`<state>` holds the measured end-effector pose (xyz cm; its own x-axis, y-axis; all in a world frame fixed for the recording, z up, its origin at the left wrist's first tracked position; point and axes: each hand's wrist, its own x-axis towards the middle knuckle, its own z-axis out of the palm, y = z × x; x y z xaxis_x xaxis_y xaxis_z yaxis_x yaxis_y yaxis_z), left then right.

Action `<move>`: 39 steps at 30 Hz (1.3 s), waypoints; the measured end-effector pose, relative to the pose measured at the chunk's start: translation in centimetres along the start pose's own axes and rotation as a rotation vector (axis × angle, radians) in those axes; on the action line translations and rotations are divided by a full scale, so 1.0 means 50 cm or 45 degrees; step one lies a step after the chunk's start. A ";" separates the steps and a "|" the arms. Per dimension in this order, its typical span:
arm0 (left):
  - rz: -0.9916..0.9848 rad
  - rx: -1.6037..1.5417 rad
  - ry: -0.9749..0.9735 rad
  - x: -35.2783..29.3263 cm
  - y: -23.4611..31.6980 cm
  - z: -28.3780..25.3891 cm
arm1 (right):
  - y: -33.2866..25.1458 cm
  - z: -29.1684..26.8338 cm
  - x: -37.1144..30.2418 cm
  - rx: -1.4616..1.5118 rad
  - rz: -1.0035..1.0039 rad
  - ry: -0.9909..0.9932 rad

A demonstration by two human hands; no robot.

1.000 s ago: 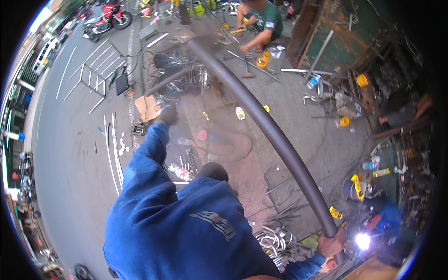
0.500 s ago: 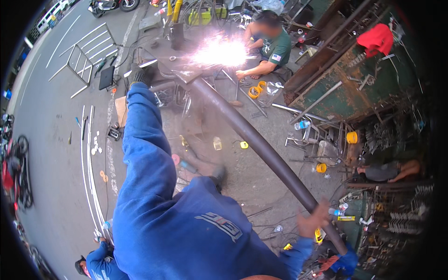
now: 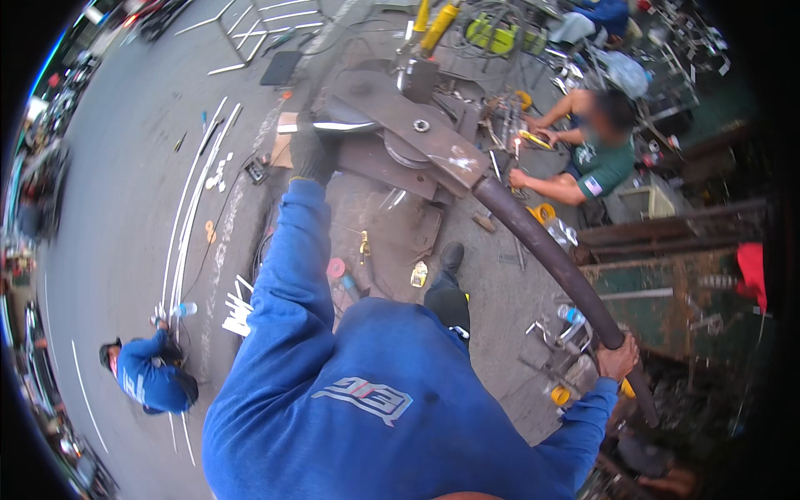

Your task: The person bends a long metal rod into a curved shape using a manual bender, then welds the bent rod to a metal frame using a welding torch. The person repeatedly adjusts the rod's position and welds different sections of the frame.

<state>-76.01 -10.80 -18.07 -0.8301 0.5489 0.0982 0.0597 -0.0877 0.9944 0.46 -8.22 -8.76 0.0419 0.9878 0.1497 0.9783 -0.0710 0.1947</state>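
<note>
A dark glove covers my left hand, whose fingers are wrapped round a shiny metal tube. That tube enters a heavy steel bender with a round grooved die and a bolt in its arm. From the bender's arm a long dark pipe handle reaches out to the lower right. My bare right hand is closed round this pipe near its far end.
A person in a green shirt crouches at the right of the bender, by a small flame. Another in blue squats at the lower left beside long white tubes. A hammer and an angle grinder lie on the ground.
The pipe handle has swung to the right in view, and my blurred right hand now grips it firmly. My left hand stays at the tube. The bright sparks have shrunk to a small flame.
</note>
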 end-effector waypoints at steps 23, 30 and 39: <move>-0.421 -0.218 0.802 -0.072 0.027 -0.017 | -0.800 -0.262 0.652 1.934 -1.520 -0.900; -0.477 -0.125 0.900 -0.088 0.048 0.000 | -1.191 -0.327 0.557 2.647 -1.747 -1.304; -0.455 0.102 0.912 -0.041 0.022 -0.008 | -1.191 -0.309 0.496 2.717 -1.404 -0.858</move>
<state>-74.45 -12.33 -17.17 -0.9589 -0.1366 -0.2488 -0.2596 0.0673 0.9634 -59.90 18.35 -1.67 -0.7504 0.4882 0.4455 -0.5100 0.0011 -0.8602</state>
